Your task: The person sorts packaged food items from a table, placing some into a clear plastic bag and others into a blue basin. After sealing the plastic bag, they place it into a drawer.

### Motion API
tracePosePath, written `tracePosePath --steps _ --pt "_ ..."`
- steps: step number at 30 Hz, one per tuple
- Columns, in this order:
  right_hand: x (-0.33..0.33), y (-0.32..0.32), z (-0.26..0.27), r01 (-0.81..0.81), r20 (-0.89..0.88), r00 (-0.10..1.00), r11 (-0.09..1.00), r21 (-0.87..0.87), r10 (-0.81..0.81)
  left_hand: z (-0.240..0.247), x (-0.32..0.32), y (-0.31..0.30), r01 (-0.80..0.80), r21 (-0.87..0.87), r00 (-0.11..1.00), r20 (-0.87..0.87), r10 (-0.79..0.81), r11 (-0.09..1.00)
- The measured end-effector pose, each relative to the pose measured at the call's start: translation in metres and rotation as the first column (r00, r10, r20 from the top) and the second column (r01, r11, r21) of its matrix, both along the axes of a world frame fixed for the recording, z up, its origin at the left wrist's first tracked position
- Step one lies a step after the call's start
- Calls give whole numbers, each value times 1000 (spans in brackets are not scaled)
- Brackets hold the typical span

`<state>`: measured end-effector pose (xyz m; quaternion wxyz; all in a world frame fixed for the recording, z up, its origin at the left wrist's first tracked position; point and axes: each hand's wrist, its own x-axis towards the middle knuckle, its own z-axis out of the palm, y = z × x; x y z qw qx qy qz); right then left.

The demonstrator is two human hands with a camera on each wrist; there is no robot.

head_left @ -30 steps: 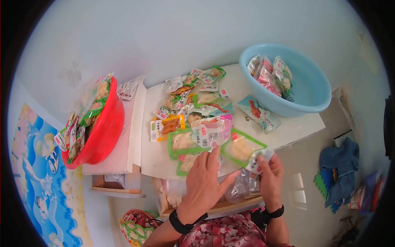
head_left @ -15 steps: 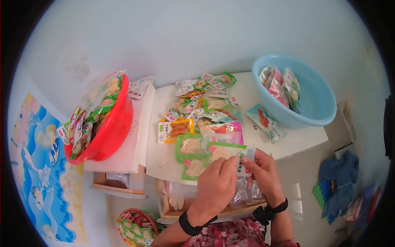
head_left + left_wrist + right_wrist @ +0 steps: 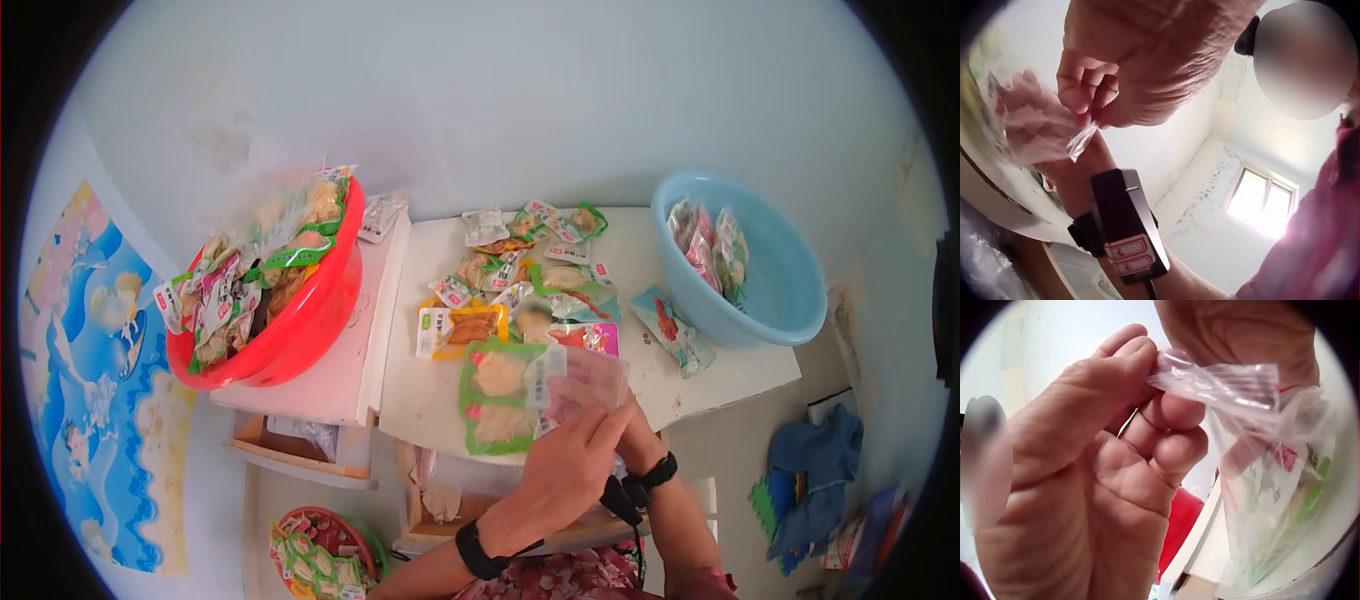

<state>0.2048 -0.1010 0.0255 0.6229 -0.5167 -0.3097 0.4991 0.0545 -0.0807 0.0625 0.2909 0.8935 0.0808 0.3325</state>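
Note:
My left hand [image 3: 562, 468] pinches the edge of a clear plastic bag [image 3: 1229, 387] between thumb and finger, as the right wrist view shows. My right hand [image 3: 1032, 119] reaches into that bag, its fingers blurred behind the film. In the head view it lies partly behind the left hand. Two green-edged packets of pale food, an upper packet [image 3: 500, 373] and a lower packet [image 3: 500, 425], lie side by side at the table's front, their right ends under the film. I cannot tell whether the right fingers grip a packet.
Several mixed snack packets [image 3: 505, 270] lie behind on the white table [image 3: 415, 385]. A full red basin [image 3: 335, 300] stands left, a blue basin [image 3: 800, 310] with several packets right. A teal packet [image 3: 670, 330] lies beside it. Below are a drawer [image 3: 425, 520] and a basket [image 3: 330, 520].
The green-edged packet pinched in my right hand has gone to the bag, and the right hand is now inside the film. My left hand has moved right, onto the bag's edge.

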Motion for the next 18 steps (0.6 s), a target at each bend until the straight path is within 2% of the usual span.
tracePosePath --steps 3,6,9,10,13,18 --pt "-10 -12 -7 224 4 974 962 153 -228 9 -11 16 27 -207 998 -43 -37 978" --pt "-17 -36 15 347 34 935 931 110 -353 28 -23 45 -6 -280 996 -88 -19 960" --pt "0 -58 -13 445 237 840 870 213 -488 52 -19 80 -81 -27 976 -207 73 996" --pt "1 -60 -12 511 283 775 823 247 -566 57 -11 89 -89 42 968 -233 96 995" --pt "15 -63 -33 594 264 702 748 297 -662 57 24 123 -94 217 949 -274 153 972" --pt "16 -65 -28 553 348 710 791 262 -612 22 93 171 -69 328 914 -357 191 942"
